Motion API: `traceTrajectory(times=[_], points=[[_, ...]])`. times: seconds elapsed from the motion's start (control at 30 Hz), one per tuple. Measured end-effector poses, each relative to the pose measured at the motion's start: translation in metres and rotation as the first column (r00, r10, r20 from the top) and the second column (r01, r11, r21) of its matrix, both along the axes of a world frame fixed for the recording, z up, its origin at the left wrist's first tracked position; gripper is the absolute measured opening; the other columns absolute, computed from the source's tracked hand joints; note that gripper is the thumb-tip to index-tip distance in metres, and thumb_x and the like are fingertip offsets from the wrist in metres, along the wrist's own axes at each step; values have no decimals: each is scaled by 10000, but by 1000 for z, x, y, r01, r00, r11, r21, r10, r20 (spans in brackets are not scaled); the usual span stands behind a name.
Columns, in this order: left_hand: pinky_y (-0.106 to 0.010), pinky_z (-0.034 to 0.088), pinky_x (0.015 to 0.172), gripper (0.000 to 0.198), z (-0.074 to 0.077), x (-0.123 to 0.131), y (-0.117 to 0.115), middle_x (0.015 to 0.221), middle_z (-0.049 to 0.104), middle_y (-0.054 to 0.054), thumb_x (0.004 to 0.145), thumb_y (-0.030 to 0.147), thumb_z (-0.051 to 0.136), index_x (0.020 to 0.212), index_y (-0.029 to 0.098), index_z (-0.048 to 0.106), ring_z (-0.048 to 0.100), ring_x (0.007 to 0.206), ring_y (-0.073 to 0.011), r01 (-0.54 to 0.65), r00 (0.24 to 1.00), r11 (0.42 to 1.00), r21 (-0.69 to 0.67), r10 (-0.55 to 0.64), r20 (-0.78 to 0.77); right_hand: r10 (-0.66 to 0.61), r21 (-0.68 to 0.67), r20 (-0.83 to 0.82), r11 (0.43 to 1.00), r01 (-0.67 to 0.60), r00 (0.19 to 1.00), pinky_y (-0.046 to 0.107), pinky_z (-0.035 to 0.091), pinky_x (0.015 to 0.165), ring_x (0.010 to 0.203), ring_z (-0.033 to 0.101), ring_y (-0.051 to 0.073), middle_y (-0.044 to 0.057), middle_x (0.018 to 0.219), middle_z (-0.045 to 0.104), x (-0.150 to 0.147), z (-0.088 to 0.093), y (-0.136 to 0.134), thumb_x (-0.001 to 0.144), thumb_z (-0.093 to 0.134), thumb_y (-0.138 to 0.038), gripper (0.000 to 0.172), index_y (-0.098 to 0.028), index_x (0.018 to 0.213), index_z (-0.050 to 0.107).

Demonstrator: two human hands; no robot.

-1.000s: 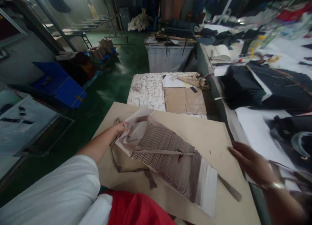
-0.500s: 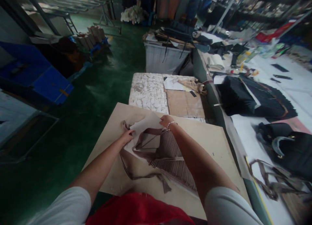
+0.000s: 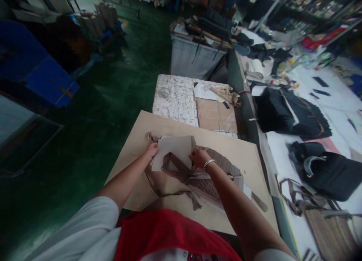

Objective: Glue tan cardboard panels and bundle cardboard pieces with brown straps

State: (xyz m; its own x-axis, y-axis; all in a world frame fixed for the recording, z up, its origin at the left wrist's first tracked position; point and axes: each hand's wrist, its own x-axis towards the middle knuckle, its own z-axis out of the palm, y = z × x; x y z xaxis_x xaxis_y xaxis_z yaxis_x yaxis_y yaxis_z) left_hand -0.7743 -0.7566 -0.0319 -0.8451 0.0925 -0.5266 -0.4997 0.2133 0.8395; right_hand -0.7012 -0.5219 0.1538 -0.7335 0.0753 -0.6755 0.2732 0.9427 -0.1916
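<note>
Pale panels [image 3: 177, 145] are held at the left end of a tied brown stack [image 3: 220, 158], over the left half of the beige desk [image 3: 128, 155]. Left hand [image 3: 152, 150]: fingers closed on the panels' left edge. Right hand [image 3: 199, 157]: fingers pinching their right edge. A loose brown strap [image 3: 169, 194] lies nearer the wearer.

At twelve o'clock stands a grey bin [image 3: 194, 59], piled with dark cloth [image 3: 216, 23]. A blue box [image 3: 51, 78] sits toward ten o'clock. A black stack [image 3: 273, 110] lies at three, a black bag [image 3: 333, 178] toward four.
</note>
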Motion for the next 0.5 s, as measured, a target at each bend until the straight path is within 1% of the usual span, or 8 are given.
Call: traceTrajectory(times=[0.1,0.2,0.3,0.4,0.5], points=[[-339,496,788,323,4,-7,-2,922,691,-98,595,164,668,914,125,645,640,865,-231,57,998,998,1,-57,-5,-8,57,-58,998,11,998,235,442,675,773,646,183,145,874,676,7,0,-12,891,438,-292,266,-96,930,613],[-341,490,806,409,7,-14,0,951,684,-98,592,250,705,980,142,630,630,907,-234,125,992,992,-17,-125,-10,-43,77,-68,996,48,997,257,443,735,884,637,209,167,952,662,18,1,-20,906,420,-333,296,-103,996,581],[-343,483,819,506,8,-19,6,991,672,-103,592,327,724,1049,151,601,618,939,-238,201,979,978,-54,-202,-17,-62,109,-81,992,71,995,304,457,743,915,634,240,166,978,658,32,5,-25,910,379,-436,385,-126,1073,538],[-333,478,828,549,11,-22,14,1005,664,-94,571,346,743,1061,152,589,604,963,-242,279,959,956,-86,-282,-29,-17,151,-72,988,27,997,347,476,721,896,642,268,161,938,667,50,14,-28,888,359,-527,476,-140,1116,518],[-313,469,835,580,14,-23,19,1006,658,-103,528,304,776,1050,138,585,587,991,-249,333,940,935,-120,-339,-37,43,154,16,987,-45,999,354,488,718,913,641,278,172,926,670,71,27,-27,860,394,-558,508,-140,1096,562]])
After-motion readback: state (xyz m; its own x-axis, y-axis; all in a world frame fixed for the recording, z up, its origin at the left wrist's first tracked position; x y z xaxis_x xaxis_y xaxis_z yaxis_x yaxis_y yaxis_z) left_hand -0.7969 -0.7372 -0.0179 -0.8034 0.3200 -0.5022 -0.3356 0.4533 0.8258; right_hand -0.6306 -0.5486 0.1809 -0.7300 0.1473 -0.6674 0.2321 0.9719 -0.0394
